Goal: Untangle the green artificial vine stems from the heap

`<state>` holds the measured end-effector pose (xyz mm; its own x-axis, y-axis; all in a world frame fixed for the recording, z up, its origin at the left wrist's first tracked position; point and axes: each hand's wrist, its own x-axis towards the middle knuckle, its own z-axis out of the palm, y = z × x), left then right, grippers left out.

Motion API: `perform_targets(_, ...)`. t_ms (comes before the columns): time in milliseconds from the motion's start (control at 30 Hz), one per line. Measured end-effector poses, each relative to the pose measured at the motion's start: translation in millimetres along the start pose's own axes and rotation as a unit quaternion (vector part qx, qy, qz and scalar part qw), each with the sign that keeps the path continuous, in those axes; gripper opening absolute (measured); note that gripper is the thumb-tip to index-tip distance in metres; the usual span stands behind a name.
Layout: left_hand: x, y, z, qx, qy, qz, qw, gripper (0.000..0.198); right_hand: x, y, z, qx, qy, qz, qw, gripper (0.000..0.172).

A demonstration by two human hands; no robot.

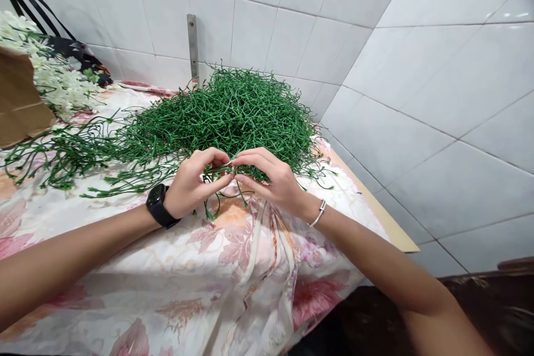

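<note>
A large heap of thin green plastic stems (242, 114) lies on the flowered cloth (175, 267), with looser stems trailing off to the left. In front of the heap, my left hand (200, 181), with a black watch on its wrist, pinches some green stems between thumb and fingers. My right hand (273, 181), wearing a silver bracelet, meets it fingertip to fingertip, its thumb and fingers closed on the same stems. A few stem ends hang below the fingers. The exact spot where they are pinched is partly hidden by the fingertips.
White artificial flowers (62, 78) and a brown cardboard piece (23, 103) are at the left, with a black bag (79, 55) behind them. A metal strip (192, 47) stands against the tiled wall (267, 22). A board edge (387, 222) shows at the right.
</note>
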<state>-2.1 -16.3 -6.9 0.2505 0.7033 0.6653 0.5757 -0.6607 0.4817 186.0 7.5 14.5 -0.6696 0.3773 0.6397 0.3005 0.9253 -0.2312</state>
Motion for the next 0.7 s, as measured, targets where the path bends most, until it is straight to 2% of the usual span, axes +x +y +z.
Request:
perform_targets(200,-1.4,1.3,0.9,0.029,0.005,0.040,0.999,0.011,-0.1,-1.2,1.1,-0.013,0.007,-0.007,1.000,0.014)
perform_targets(300,-2.7,3.6,1.3,0.013,0.016,0.049,0.999,0.022,-0.4,-2.5,1.5,-0.024,0.004,-0.012,1.000,0.013)
perform_targets(367,-3.4,5.9,1.0,0.006,0.017,0.076,0.997,0.028,-1.1,-2.4,2.5,-0.039,0.009,-0.019,0.999,0.012)
perform_targets(467,-3.7,9.3,0.2,0.020,0.023,0.114,0.993,0.023,-2.1,-0.7,4.4,-0.071,0.025,-0.035,0.997,0.011)
perform_targets(600,-3.2,10.6,-0.1,0.034,0.040,0.103,0.993,0.017,-2.8,1.2,6.0,-0.085,0.025,-0.046,0.995,0.012)
perform_targets(700,-2.6,9.3,-0.6,0.038,0.019,0.087,0.995,0.018,-3.2,0.9,7.1,-0.075,0.015,-0.036,0.996,0.015)
